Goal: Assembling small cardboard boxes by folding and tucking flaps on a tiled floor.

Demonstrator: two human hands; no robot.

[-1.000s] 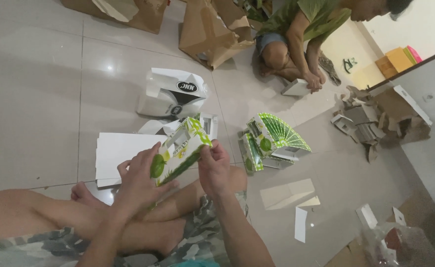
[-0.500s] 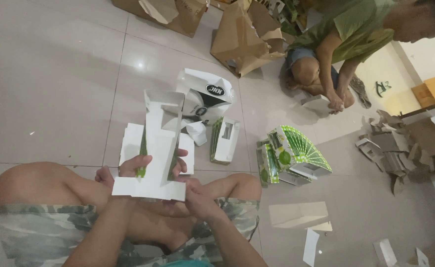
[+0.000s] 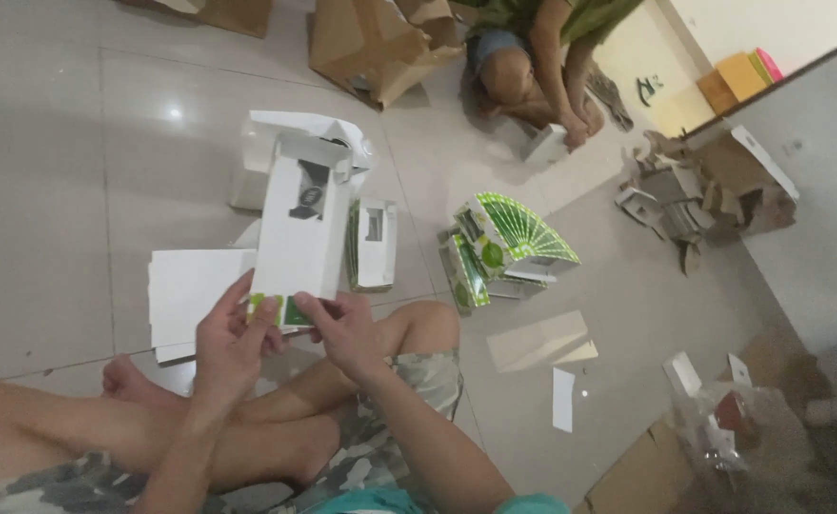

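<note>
Two bare hands hold one flat white cardboard carton blank [image 3: 302, 228], unfolded, with a dark printed patch near its top and a green strip at its lower edge. It stands tilted away from the person, above their crossed legs and over the grey tiled floor [image 3: 66, 171]. The left hand [image 3: 228, 343] grips the lower left corner, fingers curled over the edge, wrist bent upward from a forearm that rises from the lap. The right hand [image 3: 342, 328] pinches the lower right corner between thumb and fingertips, its forearm slanting in from the bottom right.

Just beyond the blank lie a stack of flat white cardboard sheets [image 3: 185, 286] on the floor, a small folded white carton [image 3: 373, 243], and a fanned pile of green-printed cartons [image 3: 504, 238]. Farther off, another person [image 3: 542, 57] sits on the floor beside crumpled brown paper bags [image 3: 380, 43].
</note>
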